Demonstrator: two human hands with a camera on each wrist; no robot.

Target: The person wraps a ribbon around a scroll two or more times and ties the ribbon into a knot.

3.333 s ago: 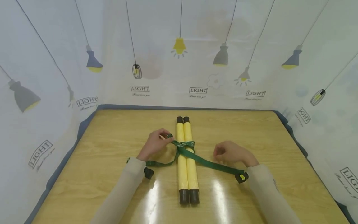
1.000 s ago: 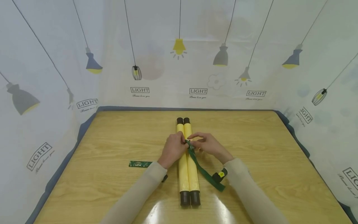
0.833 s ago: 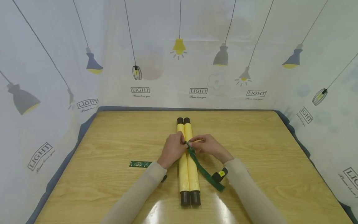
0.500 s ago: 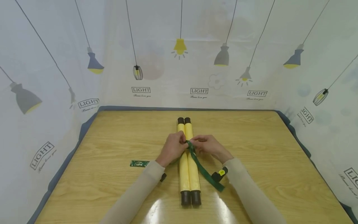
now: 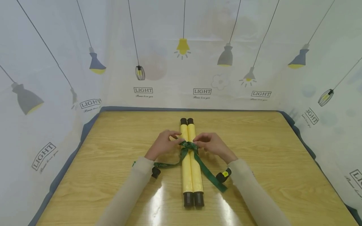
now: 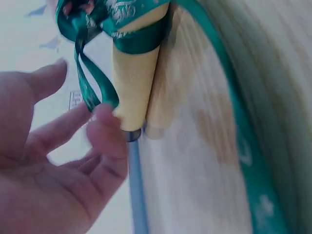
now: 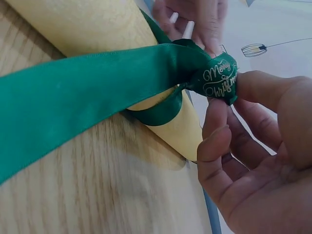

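Observation:
Two yellow sticks with black end caps [image 5: 187, 175] lie side by side on the table, bound across the middle by a green ribbon [image 5: 207, 172] with white lettering. Its bow has a loop on each side. My right hand [image 5: 213, 144] pinches the right loop [image 7: 222, 78] between thumb and finger. At the left loop [image 6: 95, 80], my left hand [image 5: 164, 144] has its fingertips against the far end, the thumb standing apart from it. One ribbon tail [image 5: 167, 164] trails left and passes under my left wrist. The other tail slopes toward the lower right.
The wooden table [image 5: 118, 138] stretches out around the sticks. Behind it and on both sides hangs a pale cloth [image 5: 169, 81] printed with lamps. A black wrist strap piece [image 5: 223, 175] sits at my right cuff, another [image 5: 155, 172] at the left.
My right hand has come in from the right to the knot. Both hands worked close together there; my left hand has since drawn back leftward, and two loops now show.

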